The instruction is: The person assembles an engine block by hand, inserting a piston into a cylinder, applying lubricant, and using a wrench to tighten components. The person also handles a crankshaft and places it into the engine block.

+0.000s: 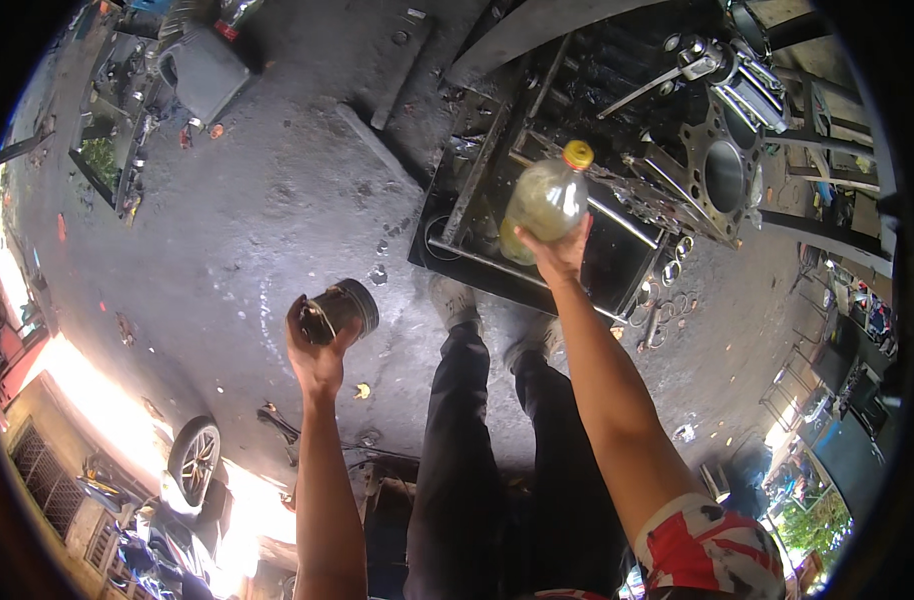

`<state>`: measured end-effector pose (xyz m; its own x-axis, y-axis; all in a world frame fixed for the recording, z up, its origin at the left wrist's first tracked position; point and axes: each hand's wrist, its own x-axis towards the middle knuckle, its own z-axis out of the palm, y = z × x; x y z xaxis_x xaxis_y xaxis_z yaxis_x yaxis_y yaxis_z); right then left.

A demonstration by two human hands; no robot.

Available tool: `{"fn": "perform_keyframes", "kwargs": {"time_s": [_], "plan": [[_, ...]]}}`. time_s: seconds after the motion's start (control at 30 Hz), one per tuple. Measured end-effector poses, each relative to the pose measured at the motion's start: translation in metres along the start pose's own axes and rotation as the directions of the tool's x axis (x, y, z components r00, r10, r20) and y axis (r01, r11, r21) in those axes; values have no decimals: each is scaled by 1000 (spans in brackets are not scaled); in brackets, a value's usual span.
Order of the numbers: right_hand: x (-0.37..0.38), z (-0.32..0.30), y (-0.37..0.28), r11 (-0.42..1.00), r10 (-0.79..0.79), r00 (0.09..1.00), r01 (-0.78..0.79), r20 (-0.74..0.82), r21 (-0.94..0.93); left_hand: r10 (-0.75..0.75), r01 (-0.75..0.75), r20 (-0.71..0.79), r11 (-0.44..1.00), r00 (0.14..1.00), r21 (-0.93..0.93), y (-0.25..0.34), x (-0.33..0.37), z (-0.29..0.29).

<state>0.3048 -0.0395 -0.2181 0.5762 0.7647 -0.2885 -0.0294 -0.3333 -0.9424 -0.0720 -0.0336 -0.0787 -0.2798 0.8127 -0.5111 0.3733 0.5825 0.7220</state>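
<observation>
In my left hand [320, 350] is an engine piston [355, 306], dark, with ring grooves round its side. My fingers close round its skirt end, and the grooved end points up and to the right. My right hand [564, 252] grips a clear plastic bottle [547, 200] with a yellow cap [578, 154]. Some yellowish liquid shows low in the bottle, which leans to the right at its top. Below the bottle lies a black metal tray [457, 262] with metal bars in it.
An engine block [722, 175] with a round bore stands right of the tray. Several metal rings [667, 300] lie on the floor beside it. A grey jug [205, 72] is at the far left, and a flat bar [379, 146] lies left of the tray. A wheel [194, 462] stands at the lower left.
</observation>
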Motion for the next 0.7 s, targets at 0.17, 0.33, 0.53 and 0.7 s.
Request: {"fn": "perform_keyframes", "kwargs": {"time_s": [0.17,0.33,0.53,0.7], "plan": [[22,19,57,977,31,999,-39,-39,-208,67,-54,88,989,994,-139,20,28,56],[23,39,120,986,25,996,-38,-85,-162,137,-108,123,970,983,-216,28,49,110],[-16,31,126,981,130,991,-130,-15,-146,228,-202,159,966,961,-160,41,40,141],[-48,9,103,939,286,958,-274,27,-209,426,-459,245,883,871,96,68,9,139]]}}
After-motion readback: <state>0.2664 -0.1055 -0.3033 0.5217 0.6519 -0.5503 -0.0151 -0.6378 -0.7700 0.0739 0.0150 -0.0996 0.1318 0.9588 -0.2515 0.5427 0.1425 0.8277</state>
